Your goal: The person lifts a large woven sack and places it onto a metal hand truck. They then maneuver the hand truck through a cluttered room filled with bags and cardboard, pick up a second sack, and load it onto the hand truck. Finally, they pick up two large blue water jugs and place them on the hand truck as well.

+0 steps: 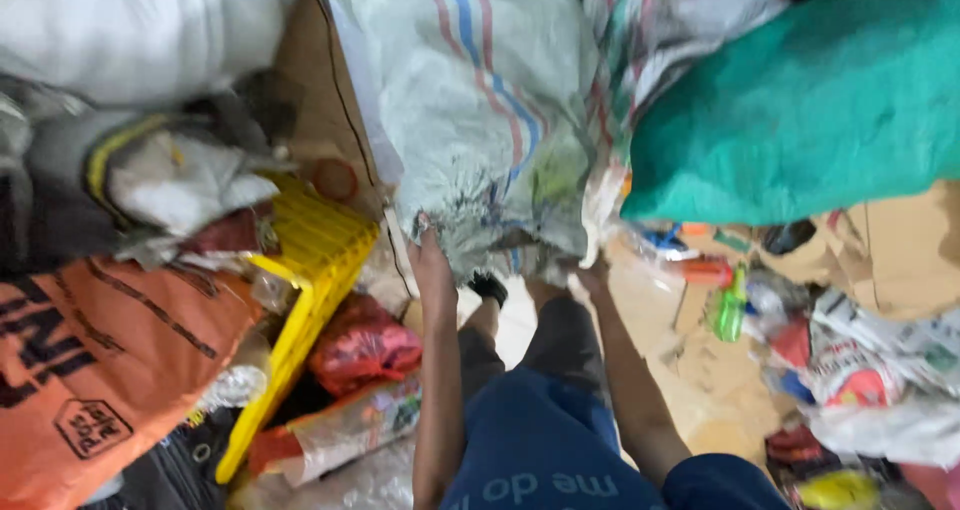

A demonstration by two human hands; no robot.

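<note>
I have both hands on the bottom edge of a big grey-white woven sack [480, 110] with red and blue stripes, which hangs in front of me and fills the upper middle of my view. My left hand [432, 260] is closed on the sack's lower left corner, fingers buried in the crumpled weave. My right hand [590, 278] is at the lower right corner, and it looks clamped on the fabric, though the blur and folds hide the fingers. Below the sack I see my legs in dark trousers and one foot in a black sandal [488, 288]. To my left sits a yellow plastic crate [310, 260] with an orange sack [100, 360] beside it and a red mesh bag [362, 345] near my knee. To my right a teal sack [800, 110] bulges above flattened cardboard [900, 245] strewn with wrappers and a green bottle [730, 305].
</note>
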